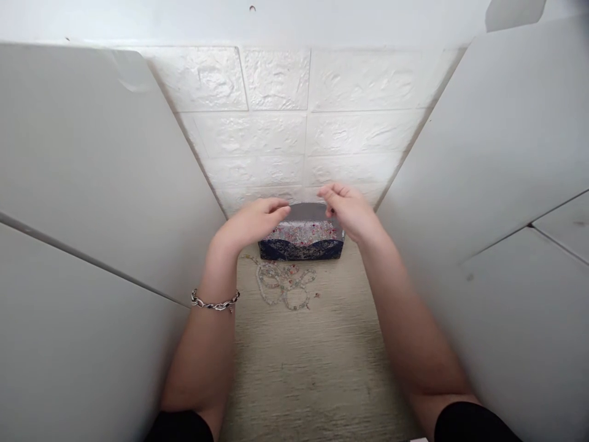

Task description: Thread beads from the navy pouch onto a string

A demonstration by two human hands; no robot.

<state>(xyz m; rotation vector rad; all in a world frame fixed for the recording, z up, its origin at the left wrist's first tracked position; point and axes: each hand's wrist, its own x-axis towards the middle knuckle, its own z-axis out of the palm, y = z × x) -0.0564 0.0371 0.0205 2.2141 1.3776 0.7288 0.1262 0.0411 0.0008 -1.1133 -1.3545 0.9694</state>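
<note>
A dark blue patterned box (pixel 301 250) stands against the back wall, with many small pink, red and clear beads (pixel 306 233) in it. Over its left end is my left hand (pixel 257 222), thumb and fingers apart, nothing visible between them. My right hand (pixel 346 210) hangs over the box's right end with its fingers curled towards the thumb; whether something tiny is between them is too small to tell. In front of the box lie several beaded strands (pixel 288 285) in loops. A silver chain bracelet (pixel 215 303) is round my left forearm.
White brick-patterned wall panels (pixel 276 132) rise behind the box. Grey-white panels flank the space on the left (pixel 92 153) and right (pixel 497 153). The surface below is pale and wood-grained (pixel 313 368). A small reddish bit (pixel 317 296) lies right of the strands.
</note>
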